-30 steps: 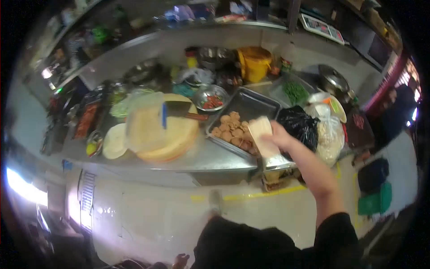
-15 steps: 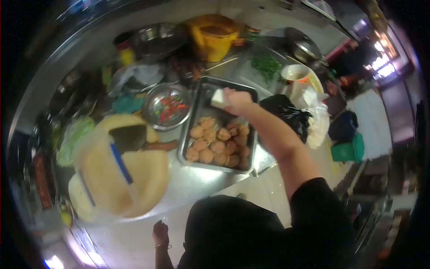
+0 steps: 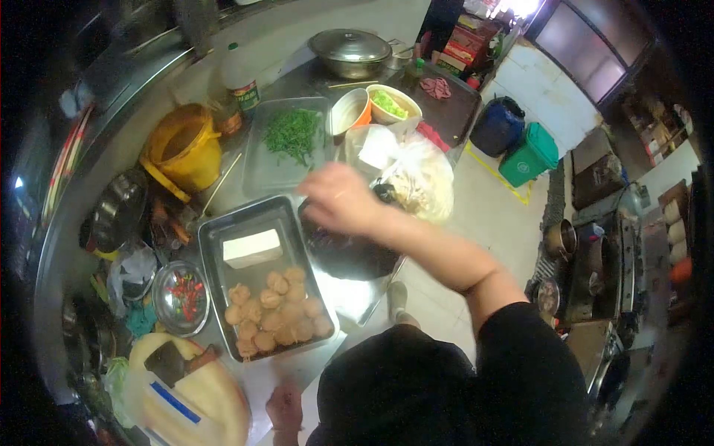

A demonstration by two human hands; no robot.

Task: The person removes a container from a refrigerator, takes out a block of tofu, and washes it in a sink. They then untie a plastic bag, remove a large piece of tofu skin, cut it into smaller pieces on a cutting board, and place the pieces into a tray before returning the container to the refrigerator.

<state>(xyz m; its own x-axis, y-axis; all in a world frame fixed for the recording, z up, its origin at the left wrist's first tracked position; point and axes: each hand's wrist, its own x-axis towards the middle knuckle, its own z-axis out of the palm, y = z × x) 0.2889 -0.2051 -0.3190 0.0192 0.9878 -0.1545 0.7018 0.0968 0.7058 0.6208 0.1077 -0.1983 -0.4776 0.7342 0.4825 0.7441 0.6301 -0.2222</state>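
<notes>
My right hand (image 3: 338, 198) is in the air past the right rim of a metal tray (image 3: 216, 290), over a dark plastic bag (image 3: 349, 253). Its fingers are slightly blurred and loosely apart, with nothing seen in them. Inside the tray lies a smooth white rectangular block (image 3: 253, 249) that looks like tofu, at the far end. Several brown round balls (image 3: 274, 316) fill the tray's near end. Low by the counter's front edge hangs my left hand (image 3: 285, 407), dim and blurred, its fingers not clearly visible.
Chopped greens (image 3: 291, 135) lie in a clear tray behind. Bowls (image 3: 349, 111) and a bulging plastic bag (image 3: 420, 178) stand to the right. A yellow bucket (image 3: 186, 149) and a bowl of cut chillies (image 3: 182, 297) are left. A cleaver (image 3: 167, 363) rests on the round cutting board (image 3: 230, 386).
My right hand has let go of the white block, now lying in the tray, and moved right toward the dark bag. The view has turned to the right.
</notes>
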